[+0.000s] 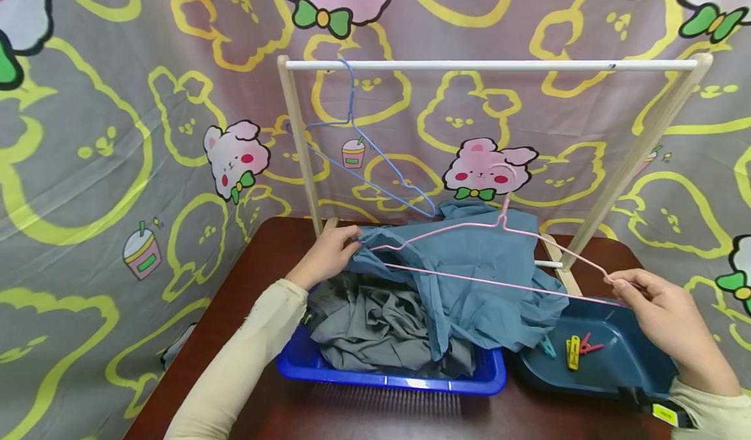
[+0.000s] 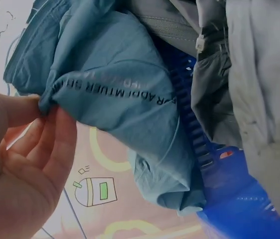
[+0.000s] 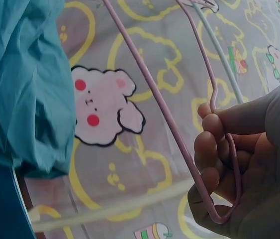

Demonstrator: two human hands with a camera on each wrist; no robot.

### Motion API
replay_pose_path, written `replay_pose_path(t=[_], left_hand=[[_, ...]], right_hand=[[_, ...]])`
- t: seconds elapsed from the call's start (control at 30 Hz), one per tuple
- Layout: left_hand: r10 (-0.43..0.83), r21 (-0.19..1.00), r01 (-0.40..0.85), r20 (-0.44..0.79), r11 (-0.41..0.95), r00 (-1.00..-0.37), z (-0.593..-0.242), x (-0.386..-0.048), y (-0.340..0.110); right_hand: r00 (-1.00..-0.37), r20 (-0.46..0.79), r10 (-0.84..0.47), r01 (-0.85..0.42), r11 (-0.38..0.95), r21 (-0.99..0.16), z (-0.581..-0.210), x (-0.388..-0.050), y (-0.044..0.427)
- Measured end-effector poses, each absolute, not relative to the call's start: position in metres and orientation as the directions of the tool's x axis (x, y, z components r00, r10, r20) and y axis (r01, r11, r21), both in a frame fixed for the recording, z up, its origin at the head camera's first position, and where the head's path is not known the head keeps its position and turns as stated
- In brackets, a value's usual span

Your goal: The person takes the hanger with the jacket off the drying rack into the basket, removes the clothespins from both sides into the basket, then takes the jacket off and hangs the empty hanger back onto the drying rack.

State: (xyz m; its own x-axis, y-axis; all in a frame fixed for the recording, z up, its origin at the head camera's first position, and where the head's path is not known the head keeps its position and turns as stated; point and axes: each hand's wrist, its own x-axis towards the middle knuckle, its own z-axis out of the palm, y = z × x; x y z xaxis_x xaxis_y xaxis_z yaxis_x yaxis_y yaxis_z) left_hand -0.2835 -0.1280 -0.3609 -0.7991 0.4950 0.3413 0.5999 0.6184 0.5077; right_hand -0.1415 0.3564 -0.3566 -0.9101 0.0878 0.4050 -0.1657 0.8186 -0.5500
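Observation:
A blue-grey garment [image 1: 487, 255] drapes over the back of a blue basket. My left hand [image 1: 325, 255] pinches an edge of this cloth between thumb and fingers; dark printed lettering shows on the fabric [image 2: 115, 89] in the left wrist view. The left end of a pink hanger [image 1: 504, 218] is inside the garment's opening. At the hanger's other end, my right hand [image 1: 669, 316] grips the bare corner. The right wrist view shows the fingers curled round the pink wire [image 3: 157, 104], with the garment further left.
Behind stands a wooden rack with a white rod [image 1: 493, 66]; a blue hanger [image 1: 351, 101] hangs from it. The blue basket [image 1: 387, 381] holds a dark grey garment [image 1: 375, 326]. In a dark basin [image 1: 622, 339] lie a yellow clothespin [image 1: 573, 353], a red one and a teal one.

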Motion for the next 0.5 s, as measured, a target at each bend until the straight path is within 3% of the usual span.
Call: replay_pose_path(t=[0.17, 0.37, 0.5], left_hand=[[0.567, 0.487, 0.602, 0.238, 0.633, -0.789, -0.361, -0.282, -0.134], [0.669, 0.454, 0.638, 0.113, 0.622, -0.734, -0.359, -0.278, -0.142], [0.7, 0.469, 0.639, 0.06, 0.609, -0.711, -0.356, -0.278, -0.146]], right_hand=[[-0.922, 0.372, 0.109, -0.141, 0.799, -0.584, -0.363, -0.134, 0.37], [-0.916, 0.382, 0.126, -0.14, 0.79, -0.597, -0.37, -0.127, 0.386], [-0.902, 0.406, 0.144, -0.193, 0.707, -0.68, -0.371, -0.121, 0.4]])
